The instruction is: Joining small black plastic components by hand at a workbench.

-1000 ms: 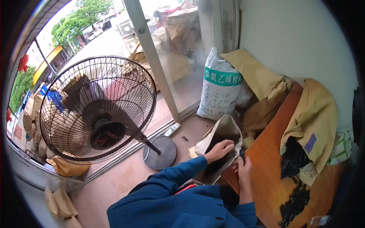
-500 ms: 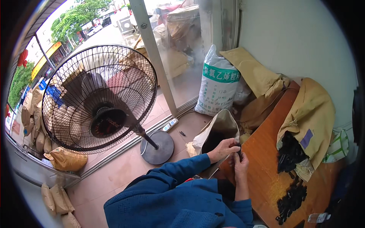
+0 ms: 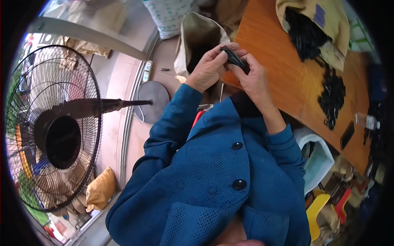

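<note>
My left hand (image 3: 209,67) and my right hand (image 3: 254,77) are raised close together over the near left edge of the wooden table. Between them, both sets of fingers grip a small, dark, elongated plastic piece (image 3: 234,57); its exact kind is too small to make out. Just left of my hands an upright pale sack (image 3: 182,51) gapes, its inside dark. To the right, a tan sack (image 3: 338,53) lies on the table with black plastic pieces (image 3: 303,35) spilling from its mouth. A loose pile of similar black pieces (image 3: 331,96) is spread nearer to me.
The brown tabletop (image 3: 266,45) reaches off to the right, with a clear bottle (image 3: 367,121) and a flat black object (image 3: 347,135) near its edge. A standing fan (image 3: 61,135) is at the left, its round base (image 3: 152,100) on the tiled floor. Below the table's edge hangs a pale bag (image 3: 318,160).
The view has tilted down toward my body, so the fan, sacks and table sit elsewhere in the picture. Both hands stay together, and the dark piece between them now shows more plainly.
</note>
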A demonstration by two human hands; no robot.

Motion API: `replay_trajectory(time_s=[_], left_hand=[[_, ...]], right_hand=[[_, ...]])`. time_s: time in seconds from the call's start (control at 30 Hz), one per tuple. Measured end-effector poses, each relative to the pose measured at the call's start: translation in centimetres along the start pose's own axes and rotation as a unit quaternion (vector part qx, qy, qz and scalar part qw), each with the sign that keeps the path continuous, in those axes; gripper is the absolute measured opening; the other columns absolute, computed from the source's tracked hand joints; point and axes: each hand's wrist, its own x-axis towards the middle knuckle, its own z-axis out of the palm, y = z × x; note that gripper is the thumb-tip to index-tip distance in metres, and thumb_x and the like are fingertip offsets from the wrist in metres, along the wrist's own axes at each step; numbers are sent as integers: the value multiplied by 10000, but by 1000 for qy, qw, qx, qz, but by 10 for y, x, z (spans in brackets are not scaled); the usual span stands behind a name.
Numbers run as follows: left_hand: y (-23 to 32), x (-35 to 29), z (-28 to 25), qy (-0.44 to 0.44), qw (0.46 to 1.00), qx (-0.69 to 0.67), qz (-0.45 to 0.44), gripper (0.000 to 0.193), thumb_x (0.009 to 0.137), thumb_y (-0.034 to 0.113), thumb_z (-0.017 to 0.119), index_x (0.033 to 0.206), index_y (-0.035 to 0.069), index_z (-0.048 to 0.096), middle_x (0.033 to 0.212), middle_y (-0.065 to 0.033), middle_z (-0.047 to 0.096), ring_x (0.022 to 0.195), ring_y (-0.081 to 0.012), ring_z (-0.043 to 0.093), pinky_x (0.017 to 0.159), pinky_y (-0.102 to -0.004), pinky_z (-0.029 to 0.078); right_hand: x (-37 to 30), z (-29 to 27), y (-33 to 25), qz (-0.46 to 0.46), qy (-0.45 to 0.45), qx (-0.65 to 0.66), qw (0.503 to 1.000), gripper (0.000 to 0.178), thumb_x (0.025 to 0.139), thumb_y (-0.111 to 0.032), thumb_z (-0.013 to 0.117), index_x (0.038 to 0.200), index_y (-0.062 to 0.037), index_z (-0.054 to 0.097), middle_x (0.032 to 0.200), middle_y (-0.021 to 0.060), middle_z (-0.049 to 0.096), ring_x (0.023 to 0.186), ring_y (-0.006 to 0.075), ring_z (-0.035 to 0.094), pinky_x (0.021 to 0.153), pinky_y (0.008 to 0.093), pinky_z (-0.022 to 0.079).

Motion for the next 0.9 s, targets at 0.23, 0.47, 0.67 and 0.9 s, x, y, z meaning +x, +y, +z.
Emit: replay_trajectory(time_s=[0.23, 0.47, 0.67, 0.9], left_hand=[[-13, -13, -2, -46, 998, -25, -17, 486, 856, 236, 676, 1257, 21, 507, 1236, -171, 559, 1144, -272, 556, 967, -390, 476], [-17, -25, -11, -85, 996, -13, -6, 466, 836, 246, 701, 1201, 6, 537, 1133, -145, 620, 1051, -242, 604, 918, -382, 503], [-16, -33, 14, -35, 993, 114, -4, 393, 886, 251, 641, 1196, 25, 553, 1094, -122, 634, 965, -174, 629, 862, -327, 519], [-23, -41, 29, 47, 988, 143, -21, 325, 909, 250, 619, 1150, 34, 593, 981, -47, 642, 842, -113, 625, 737, -260, 534]], right_hand=[[-28, -1, -12, -31, 45, -3, 998, 271, 777, -185, 747, 904, -8, 587, 763, 99, 651, 682, 175, 632, 614, 291, 500], [-54, 9, -19, -49, 58, 5, 997, 301, 769, -181, 754, 948, -6, 587, 785, 104, 650, 693, 171, 632, 636, 292, 510], [-68, 4, -12, 65, 5, 96, 993, 338, 879, -240, 654, 1120, -11, 589, 805, 57, 649, 628, 85, 588, 608, 205, 466], [-84, -15, -15, 176, -66, 240, 952, 351, 949, -350, 535, 1023, -13, 600, 736, 44, 618, 605, 97, 578, 550, 211, 442]])
